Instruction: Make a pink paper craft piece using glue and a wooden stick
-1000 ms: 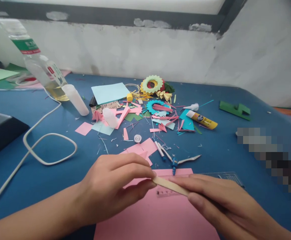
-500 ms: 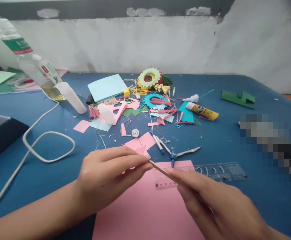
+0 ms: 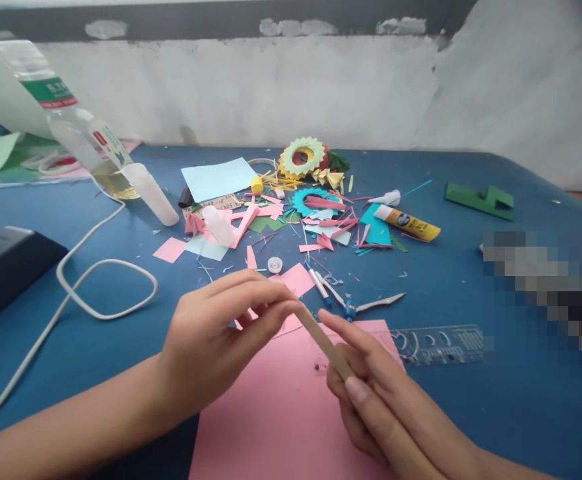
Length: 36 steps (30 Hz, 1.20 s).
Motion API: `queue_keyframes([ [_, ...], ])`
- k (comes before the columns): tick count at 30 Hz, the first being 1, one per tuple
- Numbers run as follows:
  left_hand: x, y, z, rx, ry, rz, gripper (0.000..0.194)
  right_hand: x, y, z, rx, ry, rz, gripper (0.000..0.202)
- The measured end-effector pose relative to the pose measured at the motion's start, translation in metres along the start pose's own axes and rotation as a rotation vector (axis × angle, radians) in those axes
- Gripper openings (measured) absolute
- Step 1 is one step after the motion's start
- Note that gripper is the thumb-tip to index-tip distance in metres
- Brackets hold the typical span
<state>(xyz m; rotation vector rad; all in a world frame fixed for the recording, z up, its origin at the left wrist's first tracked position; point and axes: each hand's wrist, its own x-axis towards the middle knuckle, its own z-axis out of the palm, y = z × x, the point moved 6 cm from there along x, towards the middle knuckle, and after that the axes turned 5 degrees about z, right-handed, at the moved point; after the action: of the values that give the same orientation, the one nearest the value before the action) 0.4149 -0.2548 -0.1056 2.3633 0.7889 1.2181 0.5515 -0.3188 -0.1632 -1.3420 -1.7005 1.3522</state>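
A flat tan strip that looks like a wooden craft stick (image 3: 323, 341) slants between my hands above a pink sheet of paper (image 3: 271, 420). My left hand (image 3: 231, 327) is closed on its upper end, fingertips and thumb together. Lower down, my right hand (image 3: 375, 393) grips the stick with thumb and curled fingers, the index finger stretched out along it. A clear plastic stencil ruler (image 3: 441, 343) lies across the pink sheet's right edge, partly behind my right hand. Just beyond my hands rests a blue and white compass (image 3: 351, 308).
Paper scraps, including a pink square (image 3: 169, 250), cover the middle of the blue table. Behind them sits a pale green paper ring (image 3: 303, 157). A yellow glue tube (image 3: 411, 223) lies right. A bottle (image 3: 65, 133), white cable (image 3: 111, 263) and black box (image 3: 15, 273) stand left.
My right hand has turned so its thumb and curled fingers show around the stick, index finger extended. The stick now shows its flat face and slants more steeply. The view shifted slightly.
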Motion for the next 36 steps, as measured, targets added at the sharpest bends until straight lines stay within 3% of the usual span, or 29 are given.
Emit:
queue_keyframes([
  [6,-0.002,-0.005,-0.002,-0.223,0.017,-0.144,0.011,0.001,0.000,-0.004,0.001,0.015,0.029,0.044],
  [11,0.000,0.010,0.003,-0.024,-0.102,0.052,0.009,0.000,-0.001,-0.005,0.031,0.029,0.002,0.045],
  [14,-0.007,0.017,0.011,0.178,-0.186,0.222,0.019,0.000,-0.001,-0.003,0.047,0.030,0.002,0.045],
  [17,-0.016,0.019,0.017,0.354,-0.231,0.300,0.034,0.002,-0.003,-0.003,0.066,0.048,-0.018,0.045],
  [24,-0.022,0.033,0.023,0.577,-0.246,0.331,0.042,0.003,-0.002,0.003,0.094,0.060,0.000,0.045],
  [36,-0.030,0.038,0.042,0.471,-0.346,0.319,0.038,0.003,-0.001,-0.003,0.016,0.080,0.006,0.049],
])
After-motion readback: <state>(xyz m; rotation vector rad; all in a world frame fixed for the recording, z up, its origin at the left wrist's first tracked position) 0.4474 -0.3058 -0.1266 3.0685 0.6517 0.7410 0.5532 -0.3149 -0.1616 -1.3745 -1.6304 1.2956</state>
